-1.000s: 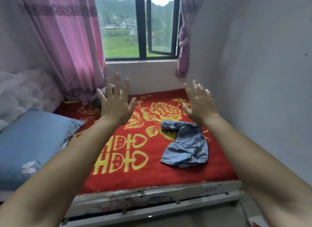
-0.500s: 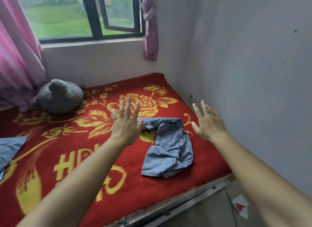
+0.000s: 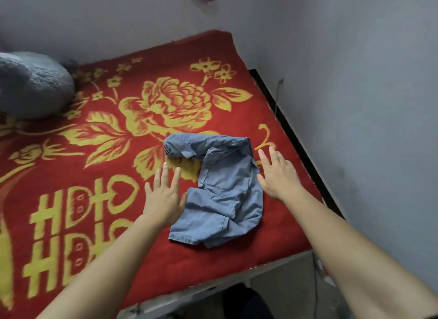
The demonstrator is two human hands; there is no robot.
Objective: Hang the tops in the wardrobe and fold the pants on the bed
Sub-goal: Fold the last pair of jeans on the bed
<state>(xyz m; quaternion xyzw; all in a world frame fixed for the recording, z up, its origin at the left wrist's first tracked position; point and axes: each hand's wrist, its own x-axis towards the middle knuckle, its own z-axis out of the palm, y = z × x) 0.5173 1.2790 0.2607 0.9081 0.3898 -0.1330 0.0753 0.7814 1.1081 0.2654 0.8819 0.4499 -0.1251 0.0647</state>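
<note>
- Crumpled denim shorts lie near the right edge of the bed
- The left hand and right hand flank them, each grip spread wide, empty

Yellow double-happiness characters, on red blanket

Both my arms are stretched forward and bare. My left arm comes in from the lower left and my right arm from the lower right, drawing nearer each other toward the wrists. My left hand is flat, palm down, its fingers straight and a little spread, thumb out to the right. My right hand is farther forward, also palm down, fingers straight and spread, thumb pointing left. The hands are apart.
</note>
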